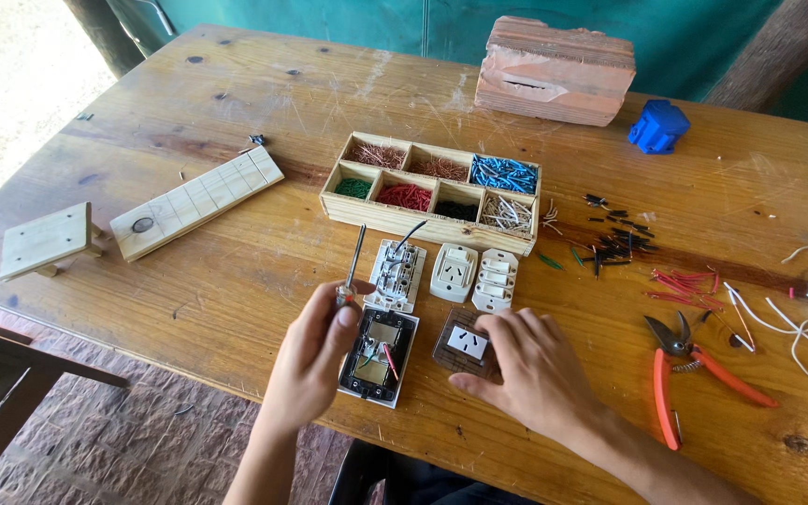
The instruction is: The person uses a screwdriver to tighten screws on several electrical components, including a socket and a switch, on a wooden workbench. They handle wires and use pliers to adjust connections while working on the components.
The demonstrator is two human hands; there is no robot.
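**benchguy:** So where did things stand? The left hand (315, 351) was closed around a screwdriver (353, 265), shaft pointing up and away, right beside the open switch box (379, 355) near the table's (236, 281) front edge. The box looked half done to me: its back was open, with a red wire (390, 360) sticking out loose.

**sparky_two:** Yeah, I'd agree, not finished. The right hand (530, 369) lay flat with fingers spread on a brown socket plate (461, 344), pressing rather than gripping it. Couldn't tell if anything sat under the palm.

**benchguy:** Three more pieces sat just behind: a wired switch module (396, 274), a white socket (454, 272) and a white switch (496, 280), none fitted into a box.

**sparky_two:** The wooden tray (423, 222) of sorted wire bits was close behind those, and the orange-handled cutters (694, 369) lay untouched, off to the right.
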